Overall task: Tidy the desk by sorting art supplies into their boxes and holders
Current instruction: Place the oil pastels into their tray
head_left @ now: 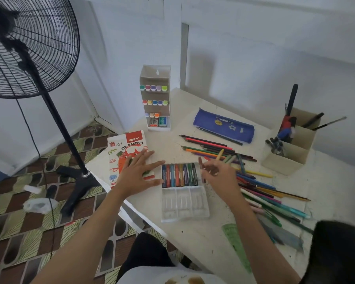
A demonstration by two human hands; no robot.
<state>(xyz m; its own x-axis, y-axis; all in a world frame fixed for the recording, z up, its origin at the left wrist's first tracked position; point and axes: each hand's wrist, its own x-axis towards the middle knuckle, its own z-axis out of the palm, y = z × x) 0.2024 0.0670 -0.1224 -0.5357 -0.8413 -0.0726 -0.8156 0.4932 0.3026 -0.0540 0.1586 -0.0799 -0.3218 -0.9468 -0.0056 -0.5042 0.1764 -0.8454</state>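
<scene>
The left hand (139,175) lies flat with its fingers straight and spread. It rests on the lower corner of the oil pastel box (123,148), and its fingertips reach toward the tray (184,203). The right hand (217,173) hovers just right of the tray, apart from the left, with its fingers loosely curled. A yellow stick (219,155) rises at its fingertips, but I cannot tell whether the hand pinches it or it lies behind.

Between the hands, the clear tray sits on the bench (193,247). Its far half holds a row of pastels (179,174) side by side, and its near half is bare plastic.

Right of the tray, loose coloured pencils (254,181) sprawl in a long heap under and beyond the right wrist. A green ruler (237,242) lies nearer the person.

Farther back, a blue pouch (223,125) lies flat. A white marker stand (156,99) stands upright at the bench's far left corner, with capped markers in rows. A card organiser (291,154) at the far right holds pens. A black fan (29,48) stands on the patterned floor to the left.
</scene>
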